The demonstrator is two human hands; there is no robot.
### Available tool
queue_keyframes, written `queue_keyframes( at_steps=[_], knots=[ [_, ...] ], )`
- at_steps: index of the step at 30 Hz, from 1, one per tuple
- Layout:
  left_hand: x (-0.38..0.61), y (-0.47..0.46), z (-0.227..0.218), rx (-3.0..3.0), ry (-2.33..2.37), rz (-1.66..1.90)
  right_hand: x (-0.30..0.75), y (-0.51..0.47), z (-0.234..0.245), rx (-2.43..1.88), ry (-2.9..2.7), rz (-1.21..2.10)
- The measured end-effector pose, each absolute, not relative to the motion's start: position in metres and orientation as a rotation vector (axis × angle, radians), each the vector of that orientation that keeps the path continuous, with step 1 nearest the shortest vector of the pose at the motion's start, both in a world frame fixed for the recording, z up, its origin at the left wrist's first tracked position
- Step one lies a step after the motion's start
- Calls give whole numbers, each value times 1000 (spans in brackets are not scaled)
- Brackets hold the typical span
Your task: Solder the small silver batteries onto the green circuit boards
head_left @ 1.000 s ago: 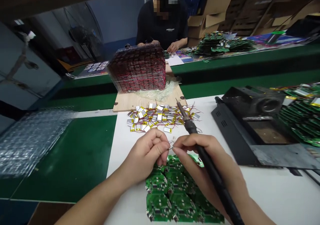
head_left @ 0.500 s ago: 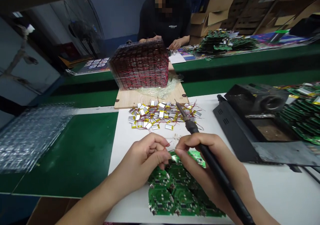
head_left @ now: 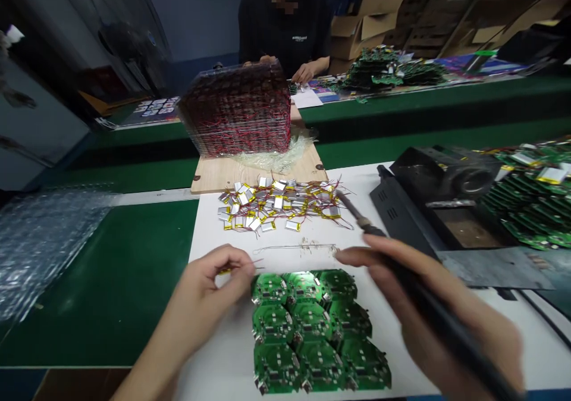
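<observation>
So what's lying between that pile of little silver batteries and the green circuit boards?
In the head view, a thin wire lies across the white table between the battery pile and the boards, with a few tiny scraps beside it.

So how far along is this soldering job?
Likely done: the board stack at far right carries silver cells. In hand: the left hand pinches a small wired cell; the right hand holds the soldering iron. Left: the green panel bears none; a cell pile lies loose.

white bench top (head_left: 209,234): green circuit board panel (head_left: 312,329), battery pile (head_left: 276,204), black station (head_left: 446,210), wooden board (head_left: 223,175).
</observation>
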State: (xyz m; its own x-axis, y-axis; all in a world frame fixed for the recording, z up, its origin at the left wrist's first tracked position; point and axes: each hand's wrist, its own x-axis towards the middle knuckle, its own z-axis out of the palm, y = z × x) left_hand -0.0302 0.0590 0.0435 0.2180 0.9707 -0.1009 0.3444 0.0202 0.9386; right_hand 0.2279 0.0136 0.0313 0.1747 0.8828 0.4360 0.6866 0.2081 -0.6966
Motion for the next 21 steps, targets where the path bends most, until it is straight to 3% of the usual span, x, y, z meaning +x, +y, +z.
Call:
queue_keyframes(
  at_steps=[3, 10, 21],
  knots=[
    [-47, 57, 27, 1451, 1365, 858, 256, 0, 13, -1780, -1368, 157],
    [-35, 43, -13, 1216, 1429, 1036, 278, -15, -38, -1847, -1233, 280],
    [-26, 39, -19, 1253, 1471, 1170, 266, -13, -35, -1817, -1113, 392]
  ],
)
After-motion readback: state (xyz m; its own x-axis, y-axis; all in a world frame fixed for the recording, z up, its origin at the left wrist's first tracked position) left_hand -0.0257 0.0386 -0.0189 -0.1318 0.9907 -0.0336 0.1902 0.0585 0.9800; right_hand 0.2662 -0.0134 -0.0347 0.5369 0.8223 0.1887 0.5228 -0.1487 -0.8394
